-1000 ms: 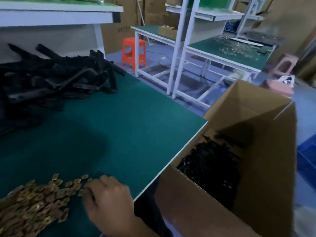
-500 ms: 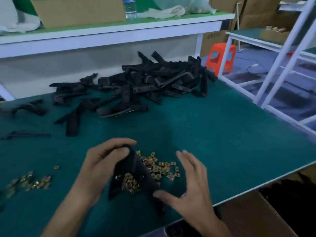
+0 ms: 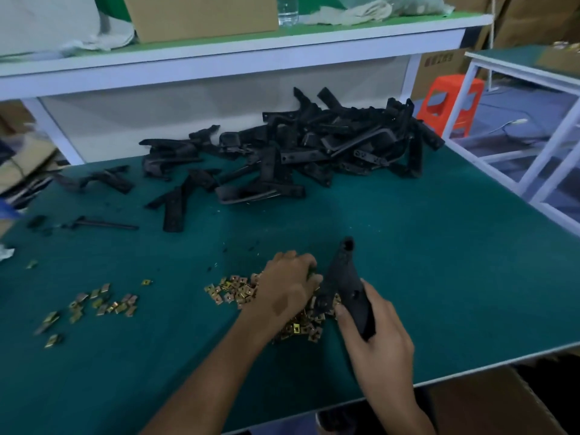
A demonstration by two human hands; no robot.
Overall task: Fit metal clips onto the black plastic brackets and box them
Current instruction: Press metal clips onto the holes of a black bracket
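My right hand [image 3: 378, 335] grips a black plastic bracket [image 3: 345, 284] by its lower end, its narrow tip pointing away from me. My left hand [image 3: 288, 285] lies palm down on a heap of gold metal clips [image 3: 235, 290], fingers curled into the clips; whether it pinches one is hidden. A second scatter of clips [image 3: 100, 304] lies to the left. A large pile of black brackets [image 3: 314, 149] fills the back of the green table [image 3: 439, 262].
A few loose brackets [image 3: 174, 208] lie left of the pile. A cardboard box [image 3: 489, 400] stands below the table's near right edge. A white shelf [image 3: 238, 48] with a carton and a bottle runs across the back. An orange stool [image 3: 448, 102] stands at the right.
The bracket has passed from my left hand to my right hand. My left hand has come down onto the clip heap. The view has swung left, away from the box.
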